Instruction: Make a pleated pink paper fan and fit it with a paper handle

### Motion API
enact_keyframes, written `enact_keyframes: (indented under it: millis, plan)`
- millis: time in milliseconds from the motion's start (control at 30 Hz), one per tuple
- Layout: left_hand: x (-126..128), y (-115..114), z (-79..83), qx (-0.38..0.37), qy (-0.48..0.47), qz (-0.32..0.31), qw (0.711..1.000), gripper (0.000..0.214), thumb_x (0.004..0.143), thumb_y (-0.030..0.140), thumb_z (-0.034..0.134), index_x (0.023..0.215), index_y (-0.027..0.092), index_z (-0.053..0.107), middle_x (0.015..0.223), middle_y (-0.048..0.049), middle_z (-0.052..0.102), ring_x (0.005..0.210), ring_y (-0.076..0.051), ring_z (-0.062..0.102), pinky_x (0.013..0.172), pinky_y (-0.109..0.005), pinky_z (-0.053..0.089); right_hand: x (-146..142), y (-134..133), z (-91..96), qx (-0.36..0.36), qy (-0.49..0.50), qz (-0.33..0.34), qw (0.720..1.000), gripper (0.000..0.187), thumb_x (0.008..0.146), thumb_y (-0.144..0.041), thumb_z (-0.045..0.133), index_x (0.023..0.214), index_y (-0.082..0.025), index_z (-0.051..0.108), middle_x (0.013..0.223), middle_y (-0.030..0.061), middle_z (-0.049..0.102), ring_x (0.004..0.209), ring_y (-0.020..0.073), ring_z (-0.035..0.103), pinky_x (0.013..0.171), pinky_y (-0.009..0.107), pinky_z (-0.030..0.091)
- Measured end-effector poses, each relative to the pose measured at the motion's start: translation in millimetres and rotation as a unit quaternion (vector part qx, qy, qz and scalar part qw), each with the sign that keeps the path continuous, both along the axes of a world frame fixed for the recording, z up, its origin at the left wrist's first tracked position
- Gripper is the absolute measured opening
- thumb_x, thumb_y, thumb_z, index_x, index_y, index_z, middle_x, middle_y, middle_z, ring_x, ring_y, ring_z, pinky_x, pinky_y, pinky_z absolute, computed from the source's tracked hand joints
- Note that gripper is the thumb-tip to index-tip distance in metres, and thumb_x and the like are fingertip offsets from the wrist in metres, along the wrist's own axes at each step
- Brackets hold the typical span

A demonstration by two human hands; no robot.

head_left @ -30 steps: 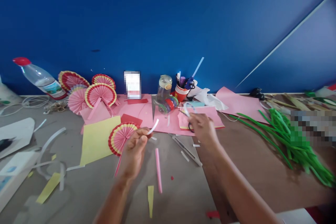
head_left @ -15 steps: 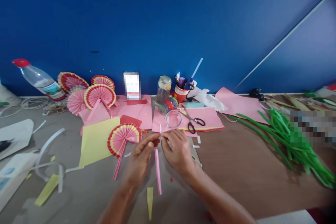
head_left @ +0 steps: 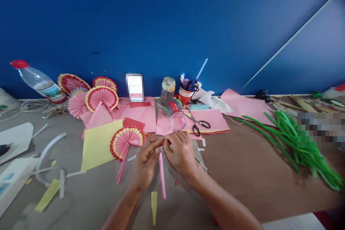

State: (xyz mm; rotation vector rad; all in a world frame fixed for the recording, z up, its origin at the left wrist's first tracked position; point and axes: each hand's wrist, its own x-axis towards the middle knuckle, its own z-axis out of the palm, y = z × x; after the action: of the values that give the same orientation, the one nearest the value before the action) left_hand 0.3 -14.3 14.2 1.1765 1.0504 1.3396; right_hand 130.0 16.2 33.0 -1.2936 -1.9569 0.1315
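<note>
My left hand (head_left: 147,160) and my right hand (head_left: 179,154) meet at the fingertips over the middle of the table. Both are closed in a pinch around a thin white strip (head_left: 163,137), which is mostly hidden by the fingers. Below them lies a narrow folded pink paper stick (head_left: 162,176). A pleated pink paper fan (head_left: 126,142) with a red and yellow border rests just left of my left hand, its pink handle pointing toward me. Beyond my right hand are a roll of clear tape (head_left: 178,121) and black-handled scissors (head_left: 198,125) on pink paper.
Several finished fans (head_left: 102,99) stand at the back left beside a red-capped bottle (head_left: 40,84). A yellow sheet (head_left: 101,145) lies left. A clear jar (head_left: 167,91) and a red cup of pens (head_left: 185,96) stand by the blue wall. Green pipe cleaners (head_left: 299,147) spread at right.
The white strip stood up above my fingertips before; now hardly any of it shows. My right hand has shifted slightly left, closer against my left fingers.
</note>
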Motion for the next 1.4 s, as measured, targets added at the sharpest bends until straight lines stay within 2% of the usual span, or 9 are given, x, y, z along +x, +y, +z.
enact_keyframes:
  millis: [133,400,633,733,967,1100,1200,1300,1400]
  plan:
    - [-1,0,-5.9,-0.068,-0.077,-0.006,0.995,0.027,0.081,0.033,0.060,0.104,0.022,0.070,0.106,-0.0077,0.063,0.105,-0.025,0.056,0.094,-0.037,0.042,4,1,1.4,-0.086,0.097,0.026,0.991,0.015,0.074,-0.008,0.048,0.065,-0.019,0.056,0.063,0.0005,0.061,0.061,0.0137,0.052,0.059,0.025,0.035]
    - [1,-1,-3.5,-0.039,-0.057,0.000,0.998,0.027,0.079,0.032,0.061,0.103,0.022,0.070,0.106,-0.0076,0.062,0.108,-0.024,0.054,0.095,-0.036,0.041,6,0,2.8,-0.036,0.028,0.039,0.998,0.017,0.077,-0.011,0.048,0.062,-0.017,0.056,0.059,0.0015,0.058,0.061,0.0143,0.050,0.065,0.028,0.033]
    - [-6,6,1.6,-0.169,-0.180,-0.024,0.969,0.020,0.071,0.030,0.070,0.086,0.017,0.074,0.090,-0.0073,0.070,0.084,-0.018,0.061,0.084,-0.033,0.045,14,5,8.5,-0.299,0.204,0.083,0.928,0.011,0.070,-0.015,0.047,0.061,-0.016,0.055,0.053,-0.0047,0.047,0.049,0.0082,0.041,0.048,0.019,0.030]
    - [-8,8,2.9,-0.208,-0.239,-0.037,0.948,0.019,0.066,0.027,0.073,0.080,0.014,0.074,0.079,-0.0068,0.070,0.074,-0.015,0.061,0.076,-0.029,0.046,17,8,9.2,-0.347,0.233,0.094,0.904,0.010,0.069,-0.016,0.048,0.062,-0.015,0.055,0.055,-0.0051,0.047,0.050,0.0073,0.039,0.047,0.018,0.030]
    - [-8,9,0.8,-0.220,-0.285,-0.075,0.930,0.018,0.071,0.026,0.070,0.081,0.012,0.071,0.076,-0.0052,0.064,0.070,-0.013,0.059,0.072,-0.027,0.046,20,7,8.6,-0.334,0.204,0.117,0.913,0.011,0.073,-0.015,0.049,0.066,-0.016,0.057,0.056,-0.0046,0.050,0.051,0.0076,0.043,0.048,0.018,0.032]
    - [-8,8,3.0,-0.196,-0.289,-0.066,0.935,0.017,0.074,0.030,0.068,0.075,0.013,0.068,0.074,-0.0030,0.061,0.069,-0.012,0.057,0.070,-0.027,0.047,34,6,20.8,-0.248,0.149,0.116,0.950,0.024,0.082,-0.025,0.052,0.101,-0.018,0.064,0.091,0.0049,0.066,0.071,0.0134,0.057,0.063,0.024,0.045]
    - [-7,6,6.2,-0.210,-0.270,-0.091,0.935,0.019,0.078,0.032,0.064,0.072,0.014,0.064,0.068,-0.0010,0.058,0.062,-0.011,0.055,0.065,-0.026,0.047,43,9,28.2,-0.148,0.141,0.119,0.972,0.036,0.085,-0.022,0.048,0.120,-0.021,0.056,0.119,0.0103,0.059,0.103,0.0208,0.056,0.088,0.035,0.045]
    - [-6,3,9.7,-0.230,-0.250,-0.151,0.928,0.021,0.079,0.035,0.063,0.075,0.014,0.063,0.057,0.0015,0.053,0.051,-0.008,0.050,0.061,-0.027,0.047,44,12,28.6,-0.189,0.087,0.242,0.948,0.046,0.083,-0.012,0.047,0.126,-0.025,0.052,0.127,0.0066,0.056,0.124,0.0217,0.043,0.101,0.042,0.036]
    - [-8,0,12.3,-0.229,-0.236,-0.191,0.925,0.022,0.080,0.037,0.061,0.077,0.015,0.062,0.045,0.0053,0.047,0.039,-0.006,0.040,0.056,-0.027,0.045,40,12,23.2,-0.232,0.083,0.304,0.920,0.041,0.079,-0.008,0.050,0.116,-0.024,0.060,0.114,0.0053,0.064,0.115,0.0192,0.051,0.095,0.037,0.042]
